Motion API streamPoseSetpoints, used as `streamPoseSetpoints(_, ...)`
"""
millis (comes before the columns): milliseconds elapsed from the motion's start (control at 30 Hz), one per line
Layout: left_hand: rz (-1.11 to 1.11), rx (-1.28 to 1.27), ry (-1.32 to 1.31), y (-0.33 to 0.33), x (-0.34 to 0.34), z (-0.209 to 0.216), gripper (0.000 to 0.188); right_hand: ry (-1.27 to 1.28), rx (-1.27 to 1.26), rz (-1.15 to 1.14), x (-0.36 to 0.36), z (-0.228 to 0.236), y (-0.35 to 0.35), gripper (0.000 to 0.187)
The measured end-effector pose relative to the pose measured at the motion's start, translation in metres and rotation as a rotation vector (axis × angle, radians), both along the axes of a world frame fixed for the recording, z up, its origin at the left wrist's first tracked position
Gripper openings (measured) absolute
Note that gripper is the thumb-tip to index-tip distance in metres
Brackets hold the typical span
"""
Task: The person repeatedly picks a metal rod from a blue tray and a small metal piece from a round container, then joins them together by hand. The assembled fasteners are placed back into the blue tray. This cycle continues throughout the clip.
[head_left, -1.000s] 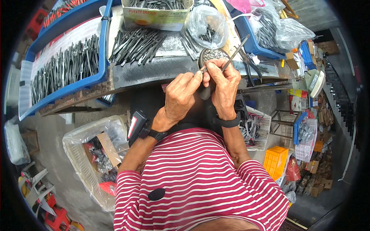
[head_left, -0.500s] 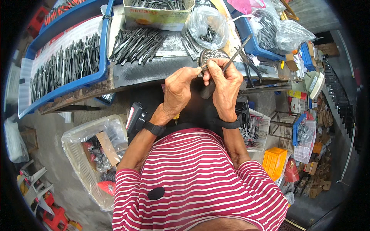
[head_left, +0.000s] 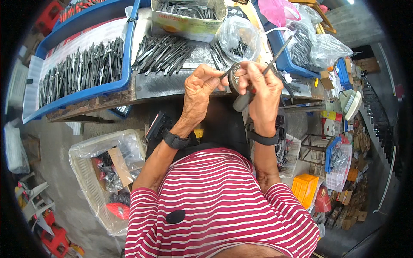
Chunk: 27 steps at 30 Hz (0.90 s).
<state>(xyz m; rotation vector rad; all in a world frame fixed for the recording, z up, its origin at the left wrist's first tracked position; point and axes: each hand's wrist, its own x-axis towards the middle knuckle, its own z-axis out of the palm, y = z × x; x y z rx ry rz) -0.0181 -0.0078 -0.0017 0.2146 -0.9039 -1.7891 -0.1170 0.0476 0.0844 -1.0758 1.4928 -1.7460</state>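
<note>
My left hand is closed in a pinch, thumb against forefinger, on a small dark piece that is mostly hidden by the fingertips. My right hand is wrapped around a long thin tool with a thick dark handle; its shaft points up and away to the right. Between the hands, at the bench's front edge, a round shallow tin with small bits in it looks tilted. Fingers of my right hand overlap the tin; whether they touch what lies inside, I cannot tell.
On the bench lies a pile of dark metal strips, below a carton of similar ones. A blue tray of upright strips stands left, a plastic bag behind my hands. Lined crates sit on the floor.
My hands have drawn slightly apart, and the right hand has shifted right with the tool. The tin now sits lower and looks more tilted. The whole view has shifted a little.
</note>
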Motion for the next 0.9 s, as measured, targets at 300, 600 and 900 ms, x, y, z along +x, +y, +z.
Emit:
streamPoseSetpoints(300, -0.047, 0.020, 0.039, -0.002, -0.003, -0.008, 0.009, -0.090, -0.341, 0.149, -0.016, 0.029, -0.018, 0.013)
streamPoseSetpoints(600, -0.044, 0.017, 0.014, -0.002, -0.002, -0.011, 0.008, 0.274, -0.423, 0.174, -0.009, 0.025, -0.020, 0.014)
streamPoseSetpoints(900, -0.041, 0.017, -0.006, -0.003, -0.002, -0.010, 0.007, 0.285, -0.638, 0.192, -0.017, 0.046, -0.017, 0.010)
